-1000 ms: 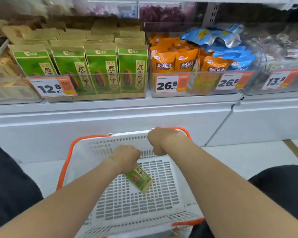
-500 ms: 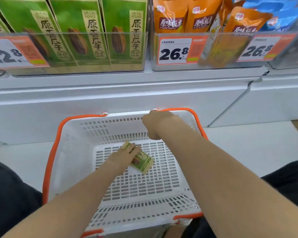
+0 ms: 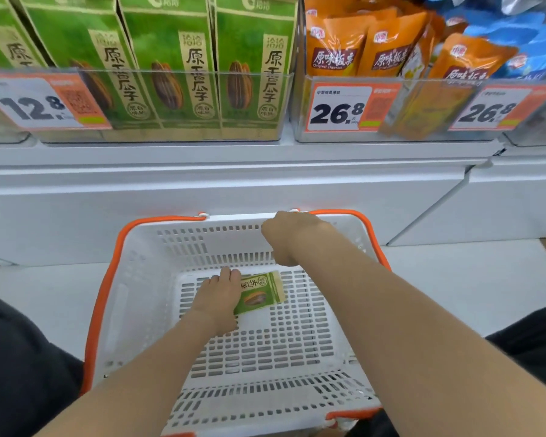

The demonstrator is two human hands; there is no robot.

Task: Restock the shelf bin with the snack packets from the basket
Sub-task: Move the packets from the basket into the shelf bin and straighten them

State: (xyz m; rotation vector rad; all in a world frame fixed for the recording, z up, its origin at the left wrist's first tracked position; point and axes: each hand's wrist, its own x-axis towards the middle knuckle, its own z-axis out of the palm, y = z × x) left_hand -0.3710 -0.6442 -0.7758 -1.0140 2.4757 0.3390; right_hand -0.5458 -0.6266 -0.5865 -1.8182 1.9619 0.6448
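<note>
Lying flat on the basket (image 3: 130, 294) floor, the green sunflower-seed packet (image 3: 260, 294) looks light, thin, slick; left hand (image 3: 216, 299) rests straight-fingered on its left end, right hand (image 3: 286, 238) grips the far rim. Pinch an edge.

Left end of green packet (image 3: 262, 294) hidden under left hand (image 3: 219, 298). Fingers of right hand (image 3: 289, 234) hidden past basket (image 3: 139, 294) far rim. Small print on price tag (image 3: 338, 108) unreadable.

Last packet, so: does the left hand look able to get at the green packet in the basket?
Likely yes: the left hand rests on the green packet; nothing in the basket covers it.
</note>
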